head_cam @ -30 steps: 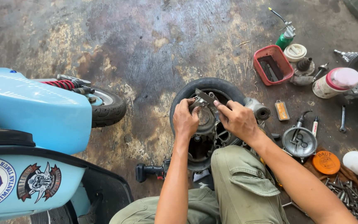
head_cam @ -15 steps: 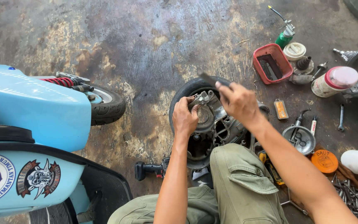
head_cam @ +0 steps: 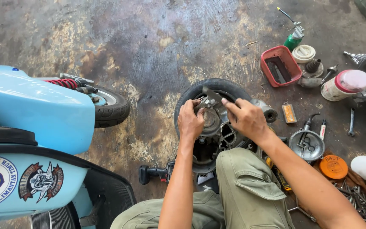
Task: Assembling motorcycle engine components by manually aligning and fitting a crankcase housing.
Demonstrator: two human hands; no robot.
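Note:
A small black tyre with a metal hub and engine parts [head_cam: 217, 91] stands on the stained floor in front of me. My left hand [head_cam: 190, 120] pinches a small metal part [head_cam: 207, 103] at the top of the hub. My right hand [head_cam: 245, 118] grips a flat dark metal tool [head_cam: 212, 93] whose tip points at that same part. My knee in olive trousers [head_cam: 242, 186] rests just below the hub.
A light blue scooter [head_cam: 34, 140] with its front wheel [head_cam: 109, 106] fills the left. A cordless driver [head_cam: 155, 173] lies by my leg. At right lie a red tray [head_cam: 280, 66], a green oil can [head_cam: 294, 39], a pink-lidded tub [head_cam: 345, 85], a round metal cover [head_cam: 306, 145], an orange lid [head_cam: 333, 166] and loose bolts [head_cam: 363, 203].
My right hand has lifted slightly and come back down onto the top of the hub with the tool. My left hand stays on the small part.

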